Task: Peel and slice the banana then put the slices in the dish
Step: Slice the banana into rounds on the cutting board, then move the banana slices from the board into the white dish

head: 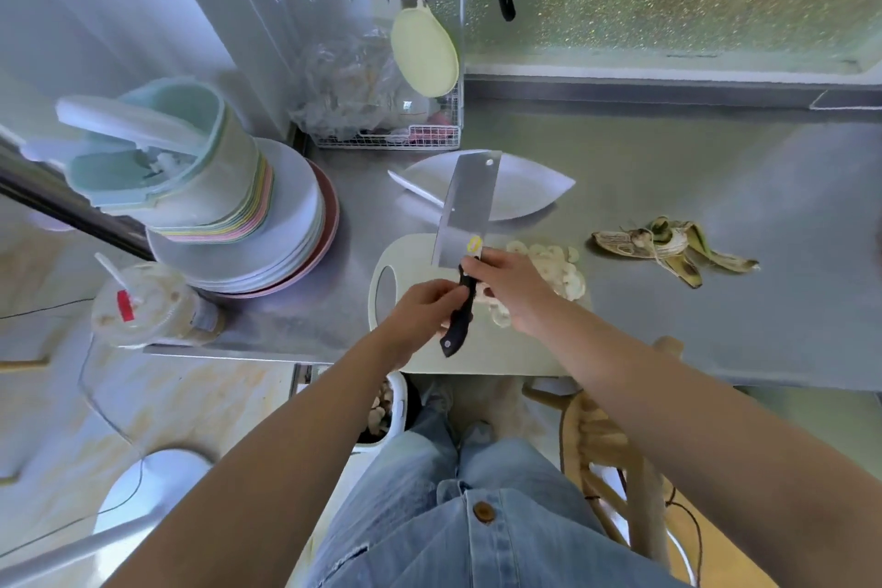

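A cleaver (465, 205) with a black handle is held above the pale cutting board (420, 349), blade pointing away from me. My left hand (420, 310) grips the middle of the handle. My right hand (513, 286) pinches the handle's top by the blade's heel. Several banana slices (558, 267) lie on the board, partly hidden under my right hand. A white leaf-shaped dish (530, 191) stands just beyond the board, partly hidden by the blade. The banana peel (668, 246) lies on the steel counter to the right.
A stack of plates (286, 244) topped with nested cups stands at the left. A lidded drink cup with a straw (143, 306) sits near the counter's front left corner. A wire basket (386, 129) stands at the back. A wooden chair (615, 449) is below right.
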`<state>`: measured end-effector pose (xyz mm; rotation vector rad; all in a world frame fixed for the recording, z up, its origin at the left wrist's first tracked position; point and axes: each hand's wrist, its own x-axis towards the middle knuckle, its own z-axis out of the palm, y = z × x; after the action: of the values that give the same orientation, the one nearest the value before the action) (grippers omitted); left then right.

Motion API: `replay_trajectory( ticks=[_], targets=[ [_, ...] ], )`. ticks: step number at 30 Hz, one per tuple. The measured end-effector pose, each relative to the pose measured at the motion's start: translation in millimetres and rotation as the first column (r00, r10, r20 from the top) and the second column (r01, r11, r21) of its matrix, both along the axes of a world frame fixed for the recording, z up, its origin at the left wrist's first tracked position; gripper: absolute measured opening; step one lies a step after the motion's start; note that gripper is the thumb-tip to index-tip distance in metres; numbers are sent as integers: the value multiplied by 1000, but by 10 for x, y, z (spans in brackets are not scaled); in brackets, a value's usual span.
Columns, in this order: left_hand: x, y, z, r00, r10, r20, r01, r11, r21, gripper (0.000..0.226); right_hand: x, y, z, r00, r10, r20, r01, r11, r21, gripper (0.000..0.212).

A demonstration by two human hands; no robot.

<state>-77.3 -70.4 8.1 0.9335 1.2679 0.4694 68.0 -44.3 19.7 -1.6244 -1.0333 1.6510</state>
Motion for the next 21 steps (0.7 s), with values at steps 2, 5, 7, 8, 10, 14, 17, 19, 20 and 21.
replay_trajectory(
  ticks=[2,5,7,8,10,14,17,19,20,21],
  targets=[
    [-81,-86,-10,994,98,-46,-94,992,85,27,-148,2,16,994,110,18,-110,994,11,9],
    [-226,-174,-39,966,220,-134,-200,969,147,33,-328,-27,-26,980,198,15,-198,980,-26,19],
    [-327,-237,-93,935,264,-237,-225,958,179,36,-395,-63,-55,976,216,17,-215,975,-53,27],
    [-380,-268,-114,908,282,-312,-222,951,213,31,-409,-82,-73,975,221,24,-220,974,-59,29],
    [-497,-321,-169,816,298,-495,-171,943,285,25,-391,-122,-124,965,252,75,-249,967,-45,32],
    [-697,-346,-257,679,260,-687,-82,956,281,31,-268,-174,-223,889,376,261,-383,923,-25,38],
    [-728,-312,-324,664,192,-722,-28,972,232,32,-184,-206,-263,817,460,346,-476,878,-44,42],
    [-729,-303,-368,654,160,-739,8,976,219,33,-129,-229,-298,783,490,384,-510,858,-55,44],
    [-735,-301,-387,645,141,-751,35,976,213,33,-103,-239,-320,749,512,420,-540,840,-62,45],
    [-745,-301,-410,633,127,-763,55,977,207,34,-80,-248,-342,706,537,462,-574,816,-71,45]
  ],
)
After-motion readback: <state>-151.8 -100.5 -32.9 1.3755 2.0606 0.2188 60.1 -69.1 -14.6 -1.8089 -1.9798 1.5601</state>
